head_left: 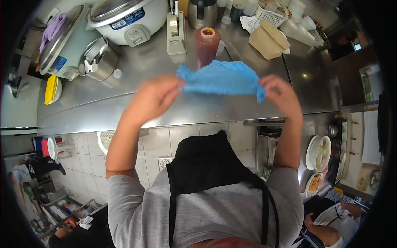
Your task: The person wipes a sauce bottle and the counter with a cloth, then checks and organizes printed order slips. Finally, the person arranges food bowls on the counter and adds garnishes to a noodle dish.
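Note:
A blue cloth is stretched between my two hands above the front of the steel counter. My left hand pinches its left end, and my right hand grips the right end, where a corner hangs down. Just behind the cloth stands a squeeze bottle of red sauce without a cap; the cloth hides its lower part. A small whitish lid lies beside the bottle.
At the back left are a white rice cooker and a metal pot with utensils. A tape dispenser, a steel jug and a brown paper bag stand along the back. Food bowls sit at right. Other people are nearby.

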Demonstrator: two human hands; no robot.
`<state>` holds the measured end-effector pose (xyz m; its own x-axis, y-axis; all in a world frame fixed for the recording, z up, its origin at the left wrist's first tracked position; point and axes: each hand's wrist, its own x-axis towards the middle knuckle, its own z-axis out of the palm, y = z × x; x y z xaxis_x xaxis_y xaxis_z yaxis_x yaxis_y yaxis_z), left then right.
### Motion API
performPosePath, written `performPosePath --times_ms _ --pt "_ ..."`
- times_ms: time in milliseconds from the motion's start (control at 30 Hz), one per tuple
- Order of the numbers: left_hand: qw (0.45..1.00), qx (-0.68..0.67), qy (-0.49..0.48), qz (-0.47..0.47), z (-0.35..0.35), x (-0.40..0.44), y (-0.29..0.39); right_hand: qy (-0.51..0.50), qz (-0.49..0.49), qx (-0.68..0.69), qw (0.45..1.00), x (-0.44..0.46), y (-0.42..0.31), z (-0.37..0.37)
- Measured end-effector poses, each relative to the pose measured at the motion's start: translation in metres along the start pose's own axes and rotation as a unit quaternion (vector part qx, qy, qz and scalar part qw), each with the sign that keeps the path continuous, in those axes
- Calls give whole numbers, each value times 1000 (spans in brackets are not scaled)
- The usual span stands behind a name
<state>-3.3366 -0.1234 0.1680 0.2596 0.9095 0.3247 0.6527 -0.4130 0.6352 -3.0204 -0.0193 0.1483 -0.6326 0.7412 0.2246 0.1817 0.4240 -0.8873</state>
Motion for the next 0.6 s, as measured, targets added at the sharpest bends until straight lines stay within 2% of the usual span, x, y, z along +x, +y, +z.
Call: performPosePath --times_ms 100,133,200,233,300,367,400,500,600 --pt "991 -64 -117 -24 25 -35 -4 -131 14 -52 990 -38 21 21" --pt "984 -45 -167 -49 37 -45 -10 -175 58 -35 982 -50 34 29" --pt "974 -65 -206 -70 62 -59 -29 -258 144 0 955 -67 60 43" --pt "981 -41 -161 -101 71 -57 -36 -169 181 -45 968 -67 69 50" --pt "984 9 -67 -165 88 -44 -52 10 249 -133 959 -59 80 69" --pt "982 53 18 -180 98 -31 -70 35 123 -277 952 -44 77 94" --pt "980 33 35 -195 95 -26 -73 48 58 -345 936 -37 76 107" --pt "967 -13 74 -242 77 -26 -81 -58 126 -371 918 -50 84 153" --pt "946 -78 157 -273 60 -57 -119 -48 198 -380 903 -49 93 188"
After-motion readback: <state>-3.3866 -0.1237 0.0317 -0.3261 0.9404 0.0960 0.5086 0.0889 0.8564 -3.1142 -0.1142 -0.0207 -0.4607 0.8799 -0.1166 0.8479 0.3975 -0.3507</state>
